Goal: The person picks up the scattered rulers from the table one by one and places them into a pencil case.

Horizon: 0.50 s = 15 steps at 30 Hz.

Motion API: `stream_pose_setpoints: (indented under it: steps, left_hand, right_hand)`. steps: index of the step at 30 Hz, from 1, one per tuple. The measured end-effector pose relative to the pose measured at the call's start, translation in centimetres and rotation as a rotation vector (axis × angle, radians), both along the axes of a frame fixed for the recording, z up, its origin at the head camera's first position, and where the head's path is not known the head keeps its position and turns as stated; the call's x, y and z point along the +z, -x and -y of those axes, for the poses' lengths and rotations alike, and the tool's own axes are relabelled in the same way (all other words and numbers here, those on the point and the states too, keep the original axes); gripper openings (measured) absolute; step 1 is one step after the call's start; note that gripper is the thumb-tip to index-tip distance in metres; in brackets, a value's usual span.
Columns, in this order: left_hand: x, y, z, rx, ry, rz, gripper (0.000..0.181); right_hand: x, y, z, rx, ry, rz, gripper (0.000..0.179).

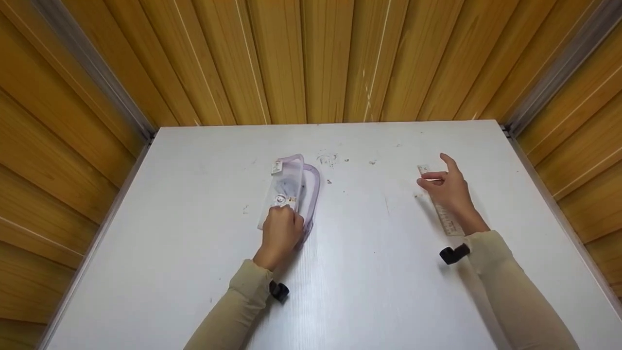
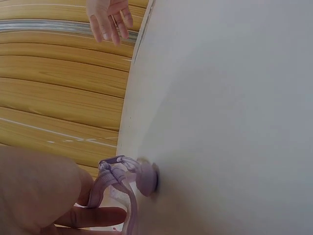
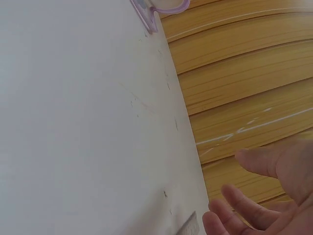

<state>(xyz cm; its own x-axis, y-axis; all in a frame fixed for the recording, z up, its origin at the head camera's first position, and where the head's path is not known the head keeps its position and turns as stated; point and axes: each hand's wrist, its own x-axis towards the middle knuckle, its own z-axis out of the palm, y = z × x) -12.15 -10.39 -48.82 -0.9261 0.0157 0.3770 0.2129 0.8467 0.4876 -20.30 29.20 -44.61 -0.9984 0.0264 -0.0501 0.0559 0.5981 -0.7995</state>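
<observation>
My left hand grips the near end of a see-through zip pouch with lilac edging, and its lid side stands apart from the other. White labels and a bluish item show through the clear side. In the left wrist view, the lilac zip edging runs past the fingers beside a rounded lilac end piece. My right hand hovers over a clear ruler on the right of the table, partly hiding it. In the right wrist view, thumb and fingers are apart with nothing between them, the ruler's end nearby.
The white table carries dark scuffs and specks toward its far edge. Yellow wood-look panels rise behind it and on both sides, with metal posts at the corners. A black wrist camera sits at the right cuff.
</observation>
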Motion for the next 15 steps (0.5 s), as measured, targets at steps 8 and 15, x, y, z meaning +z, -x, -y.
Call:
stream_pose_setpoints:
  steps: [8, 15]
  left_hand:
    - [-0.3, 0.0, 0.0, 0.005, -0.004, -0.012, 0.030]
    - [-0.2, 0.1, -0.1, 0.000, 0.001, -0.012, 0.029]
  right_hand:
    - [-0.1, -0.5, -1.2, -0.013, -0.031, 0.055, 0.094]
    - [-0.4, -1.0, -2.0, -0.015, -0.044, 0.111, 0.092]
